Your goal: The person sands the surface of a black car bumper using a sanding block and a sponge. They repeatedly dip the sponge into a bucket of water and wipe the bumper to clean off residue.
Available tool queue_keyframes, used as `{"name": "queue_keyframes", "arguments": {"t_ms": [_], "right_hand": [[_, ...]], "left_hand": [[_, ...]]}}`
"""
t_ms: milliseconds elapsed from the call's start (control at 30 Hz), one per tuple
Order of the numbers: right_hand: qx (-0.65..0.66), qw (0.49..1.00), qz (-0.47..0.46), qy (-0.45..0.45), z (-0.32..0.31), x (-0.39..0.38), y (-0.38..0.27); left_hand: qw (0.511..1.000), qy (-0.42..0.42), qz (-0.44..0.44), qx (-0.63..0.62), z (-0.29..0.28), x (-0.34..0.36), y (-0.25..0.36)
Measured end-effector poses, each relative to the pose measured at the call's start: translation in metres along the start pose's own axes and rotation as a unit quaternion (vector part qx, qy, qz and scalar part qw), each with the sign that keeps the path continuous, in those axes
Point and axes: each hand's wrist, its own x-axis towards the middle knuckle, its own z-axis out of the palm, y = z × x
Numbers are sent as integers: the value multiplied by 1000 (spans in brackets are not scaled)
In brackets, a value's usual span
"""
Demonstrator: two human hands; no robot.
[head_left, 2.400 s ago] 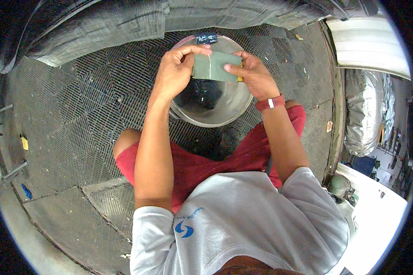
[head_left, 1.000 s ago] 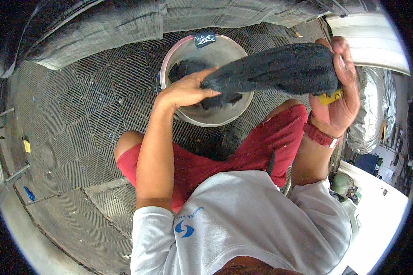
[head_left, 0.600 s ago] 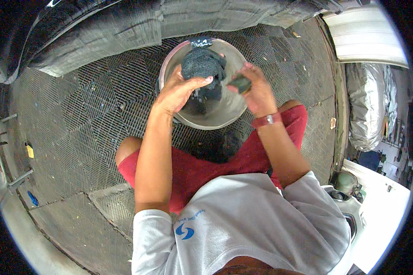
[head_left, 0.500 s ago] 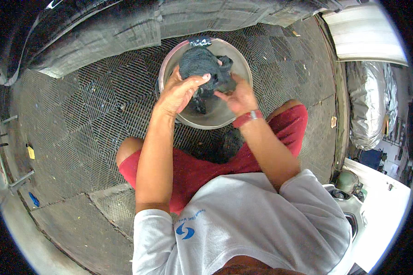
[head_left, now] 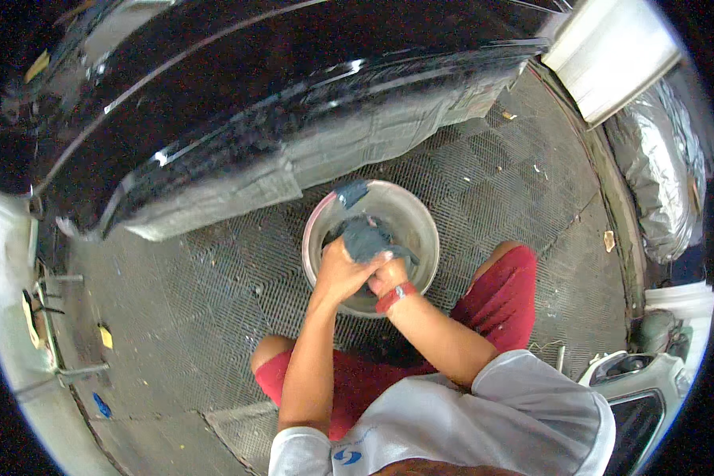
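Note:
A wet-looking dark grey cloth (head_left: pixel 365 240) is bunched up inside a round metal basin (head_left: pixel 430 230) on the floor in front of me. My left hand (head_left: pixel 343 271) is closed around its near side, thumb lying toward the right. Close against it, my right hand (head_left: pixel 387 274) is curled beneath the cloth, its fingers partly hidden by the left hand. A dark piece of fabric (head_left: pixel 351 193) hangs over the basin's far rim. More dark material shows in the basin under the held cloth, too covered to make out.
A black car body (head_left: pixel 238 103) stretches across the far side, its lower edge covered with grey sheeting (head_left: pixel 293 176). Ribbed floor mats (head_left: pixel 214 293) surround the basin. At right are a silver-wrapped bundle (head_left: pixel 662 174) and a white car part (head_left: pixel 650 389). A metal stand (head_left: pixel 83 370) is at left.
My hands have come together and sunk lower into the basin with the cloth. My right hand, apart and partly open before, now meets the left. The view has tilted up toward the car.

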Motion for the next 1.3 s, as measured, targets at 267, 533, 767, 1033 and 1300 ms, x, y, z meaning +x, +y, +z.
{"name": "queue_keyframes", "arguments": {"t_ms": [267,533,767,1033,1300], "right_hand": [[74,989,85,94,38,-6,-38],[284,954,69,-67,84,-33,-108],[156,984,7,85,176,-79,-231],[-549,717,-430,9,283,-56,-400],[-848,315,-412,106,312,16,-430]], "left_hand": [[985,105,12,-135,8,27,28],[972,-50,-128,189,38,26,158],[994,13,-110,22,24,60,275],[967,202,73,135,-31,141,439],[843,64,141,516,-115,187,386]]}}
